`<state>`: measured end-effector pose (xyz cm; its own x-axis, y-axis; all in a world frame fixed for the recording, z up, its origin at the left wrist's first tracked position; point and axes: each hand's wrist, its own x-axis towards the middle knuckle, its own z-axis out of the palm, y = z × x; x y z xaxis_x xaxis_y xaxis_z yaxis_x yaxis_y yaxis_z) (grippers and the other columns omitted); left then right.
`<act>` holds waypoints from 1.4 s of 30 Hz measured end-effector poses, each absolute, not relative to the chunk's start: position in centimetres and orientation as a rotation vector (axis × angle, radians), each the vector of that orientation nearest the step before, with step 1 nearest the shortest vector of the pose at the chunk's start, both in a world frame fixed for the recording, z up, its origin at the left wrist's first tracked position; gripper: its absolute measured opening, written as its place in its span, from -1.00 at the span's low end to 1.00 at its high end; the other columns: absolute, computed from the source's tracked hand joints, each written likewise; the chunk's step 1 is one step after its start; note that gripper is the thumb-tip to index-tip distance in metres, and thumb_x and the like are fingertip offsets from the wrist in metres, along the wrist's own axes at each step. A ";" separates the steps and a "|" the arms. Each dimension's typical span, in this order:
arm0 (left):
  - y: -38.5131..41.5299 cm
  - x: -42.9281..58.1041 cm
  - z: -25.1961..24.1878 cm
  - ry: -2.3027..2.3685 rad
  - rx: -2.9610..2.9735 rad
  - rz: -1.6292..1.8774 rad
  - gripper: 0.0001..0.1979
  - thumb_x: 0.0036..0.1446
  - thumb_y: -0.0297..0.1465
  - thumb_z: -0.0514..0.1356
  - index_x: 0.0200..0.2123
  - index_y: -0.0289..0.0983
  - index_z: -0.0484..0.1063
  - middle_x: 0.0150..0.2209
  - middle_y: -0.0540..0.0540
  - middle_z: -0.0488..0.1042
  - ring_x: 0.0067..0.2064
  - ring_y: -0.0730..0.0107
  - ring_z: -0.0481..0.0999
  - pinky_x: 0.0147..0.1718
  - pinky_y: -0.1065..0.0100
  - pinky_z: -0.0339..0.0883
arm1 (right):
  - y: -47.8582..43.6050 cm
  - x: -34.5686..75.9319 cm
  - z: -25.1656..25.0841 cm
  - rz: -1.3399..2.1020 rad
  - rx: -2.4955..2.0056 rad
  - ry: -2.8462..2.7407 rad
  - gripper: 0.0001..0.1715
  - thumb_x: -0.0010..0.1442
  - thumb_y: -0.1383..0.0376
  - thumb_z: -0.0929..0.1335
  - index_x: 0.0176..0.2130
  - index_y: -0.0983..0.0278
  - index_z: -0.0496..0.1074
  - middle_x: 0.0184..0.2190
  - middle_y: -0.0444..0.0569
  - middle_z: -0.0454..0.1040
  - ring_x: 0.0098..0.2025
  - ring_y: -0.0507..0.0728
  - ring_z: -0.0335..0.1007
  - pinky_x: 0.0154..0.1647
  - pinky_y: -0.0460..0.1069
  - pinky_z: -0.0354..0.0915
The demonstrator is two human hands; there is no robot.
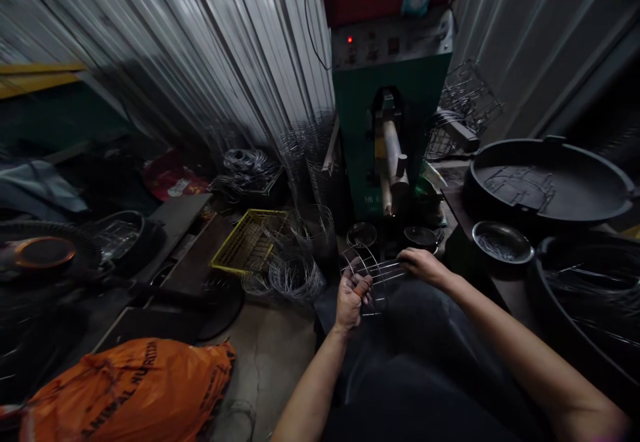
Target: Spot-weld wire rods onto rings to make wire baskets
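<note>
Over my lap is a small metal wire frame (387,271), made of thin straight rods joined to a curved wire ring. My left hand (353,297) is closed round the left part of the frame, with an orange wrap on one finger. My right hand (419,263) grips the right ends of the rods, its fingers curled over them. Just beyond my hands stands a green spot-welding machine (357,129) with a lit red lamp and two thick horizontal arms (393,145).
At right are a large black tray (590,205) with wire pieces, a metal bowl (503,242) of short rods and a dark tub (543,295) of wires. Left of me stand stacked wire rings (297,279), a yellow wire basket (220,259) and an orange sack (135,389).
</note>
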<state>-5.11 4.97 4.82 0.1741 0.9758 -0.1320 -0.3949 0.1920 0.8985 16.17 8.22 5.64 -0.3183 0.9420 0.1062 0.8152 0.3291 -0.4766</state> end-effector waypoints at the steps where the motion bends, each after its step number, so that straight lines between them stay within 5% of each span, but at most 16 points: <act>1: 5.3 -5.2 4.9 0.862 0.852 1.175 -0.36 -0.15 -0.31 0.27 0.05 -0.22 0.15 -0.63 0.16 0.21 -0.66 0.66 0.18 -0.68 0.56 0.04 | 8.5 15.9 5.8 0.602 -1.471 -2.197 -0.81 0.07 0.27 0.23 -0.33 0.25 0.39 -0.36 -0.02 0.43 -0.32 0.07 0.34 -0.30 -0.07 0.22; 11: 8.9 -2.9 6.2 0.818 0.949 1.201 -0.35 -0.13 -0.33 0.27 0.06 -0.20 0.11 -0.61 0.16 0.19 -0.63 0.66 0.16 -0.65 0.57 0.06 | 10.3 16.3 9.5 0.861 -1.544 -1.585 -0.57 -0.15 -0.04 0.35 -0.54 0.29 0.32 -0.60 -0.15 0.31 -0.53 0.01 0.21 -0.53 -0.11 0.15; 18: 10.5 -0.9 5.1 0.883 0.908 1.148 -0.37 -0.13 -0.26 0.25 0.04 -0.17 0.11 -0.57 0.15 0.20 -0.68 0.68 0.17 -0.79 0.59 -0.11 | 12.0 18.6 9.4 0.801 -1.569 -1.542 -0.53 -0.16 -0.07 0.35 -0.57 0.29 0.31 -0.62 -0.14 0.28 -0.54 0.01 0.19 -0.54 -0.10 0.14; 42: 14.8 3.0 5.9 0.910 0.765 1.133 -0.32 -0.22 -0.26 0.30 0.02 -0.14 0.15 -0.57 0.17 0.15 -0.71 0.72 0.14 -0.81 0.59 -0.15 | 16.8 21.8 9.0 0.815 -1.612 -1.551 -0.54 -0.19 -0.05 0.37 -0.55 0.29 0.29 -0.63 -0.17 0.26 -0.55 -0.01 0.16 -0.56 -0.12 0.12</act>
